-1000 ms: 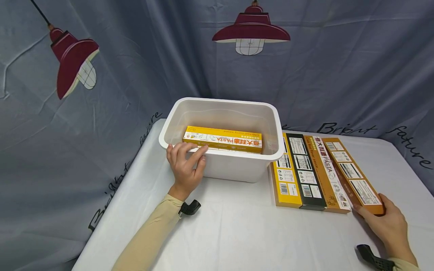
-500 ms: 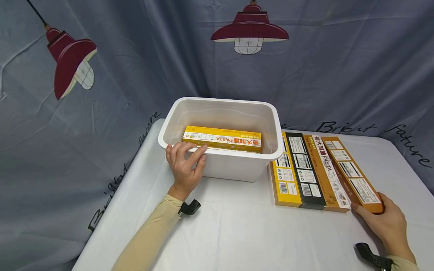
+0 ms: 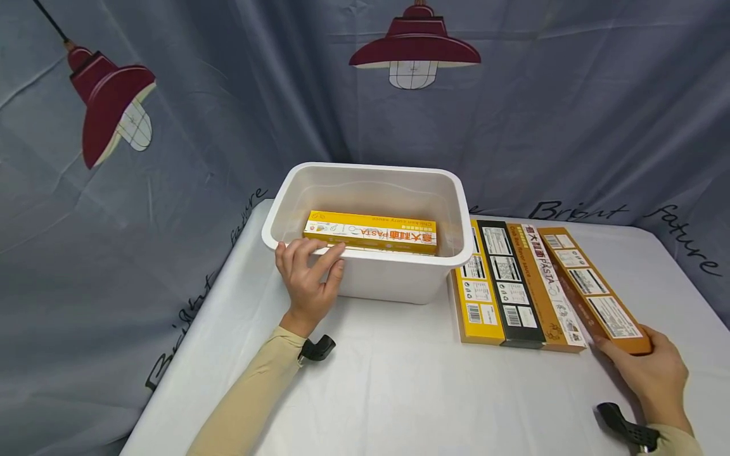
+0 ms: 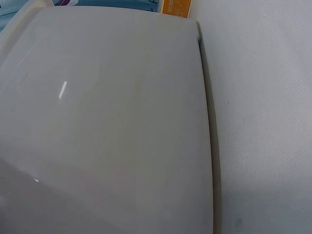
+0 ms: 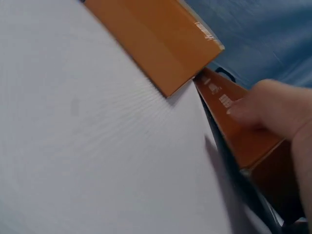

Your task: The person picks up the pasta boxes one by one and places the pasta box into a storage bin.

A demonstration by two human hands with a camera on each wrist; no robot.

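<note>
In the head view my left hand (image 3: pixel 308 285) holds the front rim of a white plastic bin (image 3: pixel 393 278), fingers hooked over the edge. Inside the bin lies a yellow pasta box (image 3: pixel 371 233). The left wrist view shows only the bin's smooth outer wall (image 4: pixel 122 117) close up. At the far right my right hand (image 3: pixel 653 373) grips the near end of an orange-brown pasta box (image 3: pixel 593 288), thumb on its left side. In the right wrist view the thumb (image 5: pixel 263 109) presses that box's side (image 5: pixel 243 141), and a shadow falls on the cloth beneath the near end.
Left of the gripped box lie a brown pasta box (image 3: pixel 547 285), a black one (image 3: pixel 510 285) and a yellow one (image 3: pixel 476 294), side by side on the white tablecloth (image 3: pixel 428 392). Behind the table hangs a grey-blue curtain (image 3: pixel 256 95) with printed lamps.
The near end of the box in my right hand has shifted slightly to the right, away from the brown box beside it. My left hand stays on the bin's rim. The head view has shifted a little.
</note>
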